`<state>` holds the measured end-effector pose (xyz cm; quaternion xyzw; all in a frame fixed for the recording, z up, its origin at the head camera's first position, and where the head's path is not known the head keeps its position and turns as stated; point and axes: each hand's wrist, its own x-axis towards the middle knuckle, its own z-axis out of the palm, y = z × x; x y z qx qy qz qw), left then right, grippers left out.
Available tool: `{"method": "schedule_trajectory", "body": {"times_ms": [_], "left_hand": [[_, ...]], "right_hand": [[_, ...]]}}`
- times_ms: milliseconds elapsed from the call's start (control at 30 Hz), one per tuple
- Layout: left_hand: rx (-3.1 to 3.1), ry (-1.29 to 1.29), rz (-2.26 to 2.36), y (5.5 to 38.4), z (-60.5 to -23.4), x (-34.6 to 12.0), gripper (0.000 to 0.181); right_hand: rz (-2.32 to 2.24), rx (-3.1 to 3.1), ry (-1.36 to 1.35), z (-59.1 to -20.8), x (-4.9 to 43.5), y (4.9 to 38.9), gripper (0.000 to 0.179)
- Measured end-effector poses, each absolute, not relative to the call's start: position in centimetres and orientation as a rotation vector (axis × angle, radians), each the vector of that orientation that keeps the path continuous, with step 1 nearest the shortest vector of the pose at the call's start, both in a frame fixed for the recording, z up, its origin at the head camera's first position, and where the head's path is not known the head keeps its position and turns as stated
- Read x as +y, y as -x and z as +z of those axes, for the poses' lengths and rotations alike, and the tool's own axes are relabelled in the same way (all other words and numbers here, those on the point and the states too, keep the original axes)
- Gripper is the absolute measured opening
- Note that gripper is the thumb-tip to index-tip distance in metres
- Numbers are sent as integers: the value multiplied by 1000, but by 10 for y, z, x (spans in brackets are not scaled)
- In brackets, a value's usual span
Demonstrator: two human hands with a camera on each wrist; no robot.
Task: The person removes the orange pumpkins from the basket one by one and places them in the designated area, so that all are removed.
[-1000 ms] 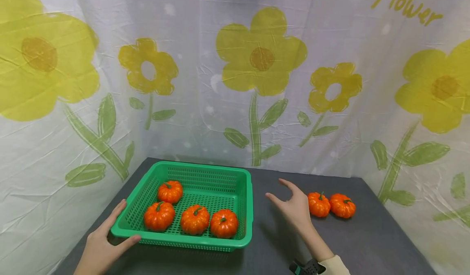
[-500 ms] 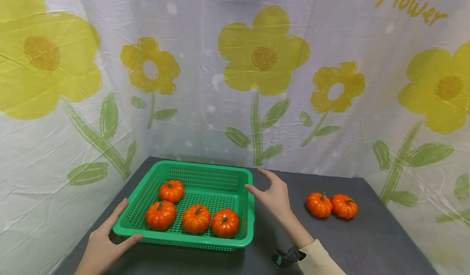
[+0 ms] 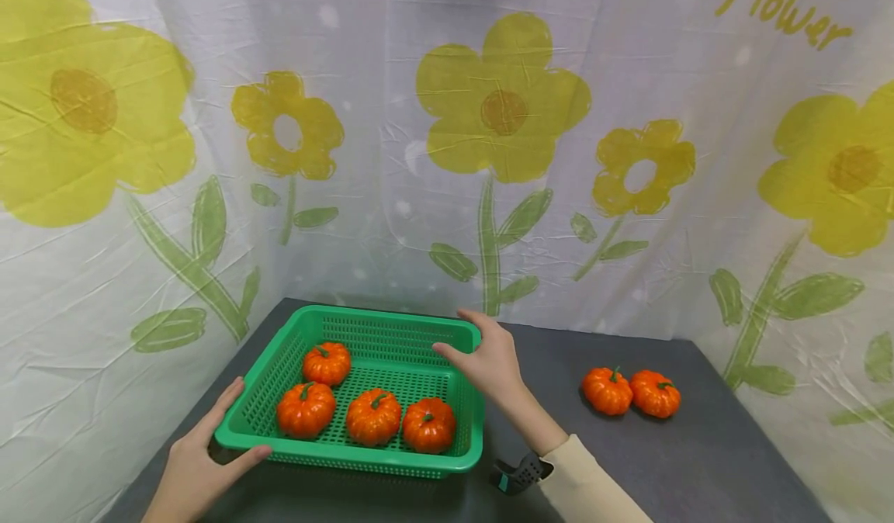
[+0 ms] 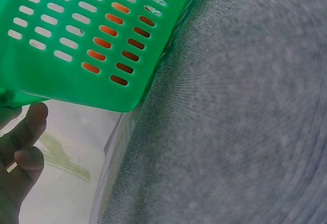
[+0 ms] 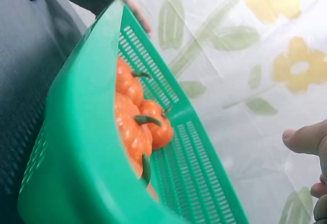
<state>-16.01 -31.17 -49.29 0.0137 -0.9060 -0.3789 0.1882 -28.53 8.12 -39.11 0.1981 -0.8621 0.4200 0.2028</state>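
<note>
Basket (image 3: 349, 455) holds its position while my right hand (image 3: 491, 361) has travelled left, from beside the two loose pumpkins (image 3: 607, 391) to the basket's right rear corner. My right thumb and fingers stand wide apart, holding nothing; my left hand (image 3: 192, 461), also spread, touches the near-left corner. Four pumpkins (image 3: 373, 418) sit inside, partly masked by the basket's side in the right wrist view.
</note>
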Motion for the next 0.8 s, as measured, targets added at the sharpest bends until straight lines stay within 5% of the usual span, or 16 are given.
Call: {"method": "schedule_trajectory", "body": {"times_ms": [800], "left_hand": [[-2570, -45, -1075, 159, -488, -311, 107]], "right_hand": [[1177, -2492, -699, -377, 29, 295, 64]]}}
